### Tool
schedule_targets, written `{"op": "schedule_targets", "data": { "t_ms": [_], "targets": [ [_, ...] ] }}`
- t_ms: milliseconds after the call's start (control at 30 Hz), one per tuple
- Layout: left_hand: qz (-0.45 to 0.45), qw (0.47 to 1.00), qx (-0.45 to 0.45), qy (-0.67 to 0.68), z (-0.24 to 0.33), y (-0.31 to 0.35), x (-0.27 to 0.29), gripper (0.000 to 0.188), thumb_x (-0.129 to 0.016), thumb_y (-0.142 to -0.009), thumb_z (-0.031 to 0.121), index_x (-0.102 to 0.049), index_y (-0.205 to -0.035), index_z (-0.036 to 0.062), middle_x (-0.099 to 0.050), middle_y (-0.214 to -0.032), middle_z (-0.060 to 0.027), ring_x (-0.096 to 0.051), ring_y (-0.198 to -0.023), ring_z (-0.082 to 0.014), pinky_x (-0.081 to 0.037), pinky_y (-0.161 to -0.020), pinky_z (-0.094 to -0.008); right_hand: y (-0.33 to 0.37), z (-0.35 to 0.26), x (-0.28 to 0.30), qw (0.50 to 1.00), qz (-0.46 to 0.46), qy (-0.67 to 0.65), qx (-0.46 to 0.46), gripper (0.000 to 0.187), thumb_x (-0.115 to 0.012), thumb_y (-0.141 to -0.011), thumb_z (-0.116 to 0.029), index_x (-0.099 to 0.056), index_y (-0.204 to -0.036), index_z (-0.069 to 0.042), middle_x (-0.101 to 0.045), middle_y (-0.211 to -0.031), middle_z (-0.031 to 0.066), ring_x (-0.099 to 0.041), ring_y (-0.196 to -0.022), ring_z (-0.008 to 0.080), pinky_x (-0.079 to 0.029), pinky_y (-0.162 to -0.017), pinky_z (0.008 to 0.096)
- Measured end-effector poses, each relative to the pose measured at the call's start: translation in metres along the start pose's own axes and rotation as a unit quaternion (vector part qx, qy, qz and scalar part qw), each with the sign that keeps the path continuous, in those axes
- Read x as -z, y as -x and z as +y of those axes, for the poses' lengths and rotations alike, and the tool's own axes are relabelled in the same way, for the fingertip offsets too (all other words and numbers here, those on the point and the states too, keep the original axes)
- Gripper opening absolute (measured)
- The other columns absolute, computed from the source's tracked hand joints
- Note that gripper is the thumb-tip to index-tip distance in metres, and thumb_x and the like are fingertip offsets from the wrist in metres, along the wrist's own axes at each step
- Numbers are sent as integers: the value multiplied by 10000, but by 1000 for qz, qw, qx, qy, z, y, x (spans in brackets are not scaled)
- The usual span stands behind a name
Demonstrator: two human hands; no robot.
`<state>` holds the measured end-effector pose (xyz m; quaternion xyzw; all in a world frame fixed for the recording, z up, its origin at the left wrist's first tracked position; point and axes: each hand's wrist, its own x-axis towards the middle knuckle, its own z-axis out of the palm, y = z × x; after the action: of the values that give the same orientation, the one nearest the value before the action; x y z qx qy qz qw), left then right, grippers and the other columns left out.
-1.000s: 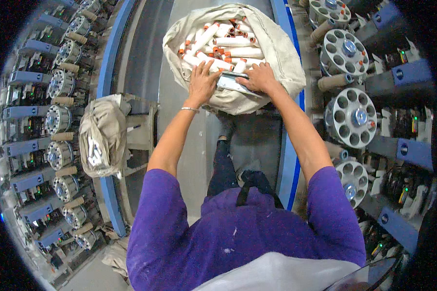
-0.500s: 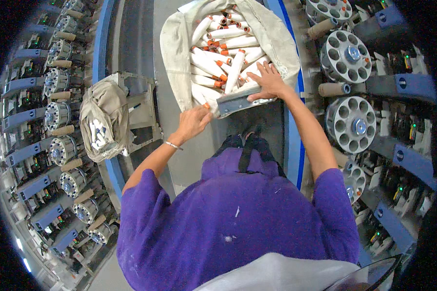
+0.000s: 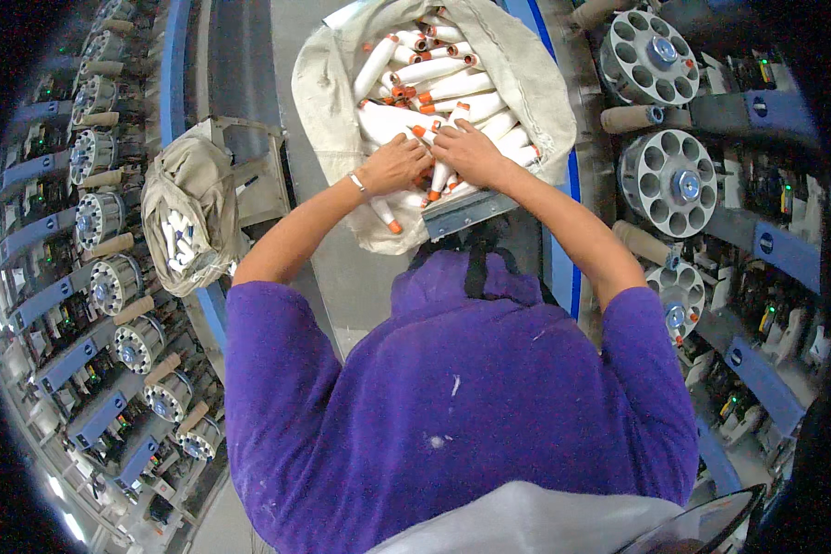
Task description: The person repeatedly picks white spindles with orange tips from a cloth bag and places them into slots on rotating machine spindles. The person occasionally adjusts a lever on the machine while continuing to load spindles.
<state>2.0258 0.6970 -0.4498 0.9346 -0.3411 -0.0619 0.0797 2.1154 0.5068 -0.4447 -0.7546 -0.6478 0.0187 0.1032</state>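
Note:
A large cream cloth bag (image 3: 328, 125), its mouth wide open, is heaped with white yarn bobbins (image 3: 434, 69) that have orange ends. Both my hands are in the near part of the heap, close together. My right hand (image 3: 474, 155) has its fingers bent over the middle of an upright-lying bobbin (image 3: 440, 175), gripping it. To its left, my left hand (image 3: 395, 168) is closed with curled fingers among the bobbins; what lies under the fingertips is hidden. One loose bobbin (image 3: 385, 213) rests near the bag's front edge, below my left wrist.
A grey metal plate (image 3: 471, 214) edges the bag's near side. On the left, a smaller cloth bag (image 3: 189, 212) of white bobbins hangs beside a metal frame (image 3: 258, 175). Rows of winding machines with round bobbin magazines (image 3: 669, 185) line both sides of the aisle.
Both hands have moved in over the bobbins: the left up from the bag's front edge, the right leftward from the bag's right side. The bag now sits nearer my body.

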Motion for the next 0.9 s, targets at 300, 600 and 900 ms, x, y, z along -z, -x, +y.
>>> {"op": "schedule_targets", "data": {
  "t_ms": [300, 600, 900],
  "targets": [
    [-113, 982, 38, 144, 3, 11, 28, 256, -614, -841, 198, -621, -1059, 62, -542, -1159, -121, -610, -979, -276, -516, -856, -419, 36, 16, 50, 971, -39, -161, -173, 446, -704, -644, -106, -590, -1076, -108, -584, -1145, 64, -495, -1155, 291, -375, -986, 472],
    [-2, 885, 246, 395, -47, -41, 115, 425, -525, -934, 439, -671, -898, 41, -669, -775, -126, -634, -627, -255, -512, -634, -390, 191, 65, 158, 645, 433, -515, -362, 318, -577, -918, -80, -498, -1221, -27, -561, -1288, 167, -541, -1165, 232, -388, -1026, 340],
    [-287, 953, 91, 6, 8, -30, 32, 191, -635, -785, 280, -725, -877, 138, -700, -850, -107, -675, -852, -272, -548, -682, -405, 280, 22, 134, 244, 605, -696, -300, 443, -555, -944, -247, -436, -1291, 1, -570, -1195, 161, -563, -1106, 304, -435, -1014, 466]
  ]
}}
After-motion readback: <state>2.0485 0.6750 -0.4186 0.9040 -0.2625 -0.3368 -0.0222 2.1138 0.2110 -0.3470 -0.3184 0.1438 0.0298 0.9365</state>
